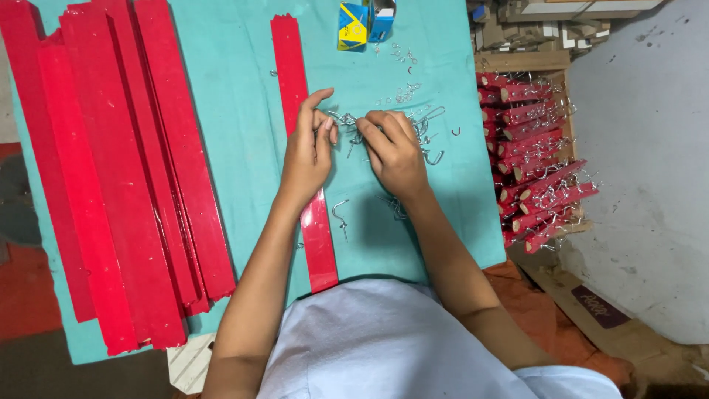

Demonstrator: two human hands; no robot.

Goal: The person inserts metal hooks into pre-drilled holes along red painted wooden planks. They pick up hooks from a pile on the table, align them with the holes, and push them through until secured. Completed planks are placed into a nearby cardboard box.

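Together our two hands meet over the teal cloth-covered worktop point(244, 148), just right of the single long red-painted wooden slat point(304, 159) that lies lengthwise in front of us. Our left hand point(306, 151) rests partly on that slat, thumb and forefinger pinched nearly closed on what looks like a small bent silver wire hook point(344, 119), while the remaining fingers stay loosely curled. Our right hand point(395, 151) is curled as well, fingertips pressed toward the same hook, so both hands seem to share the one piece; we cannot tell which grips it harder. Right of the slat, a loose scatter of silver wire hooks point(428, 137) lies within easy reach of the fingers, and one single screw-ended hook point(340, 216) lies apart, closer to us and just beside the slat. Left of the slat, well apart, a wide stack of long red wooden slats point(118, 170) lies parallel to it. Far right of the slat, beyond the cloth's edge, a wooden crate of short red pieces already bristling with hooks point(535, 162) sits close by. Above the slat's far end stands a small yellow-and-blue cardboard box point(365, 24).
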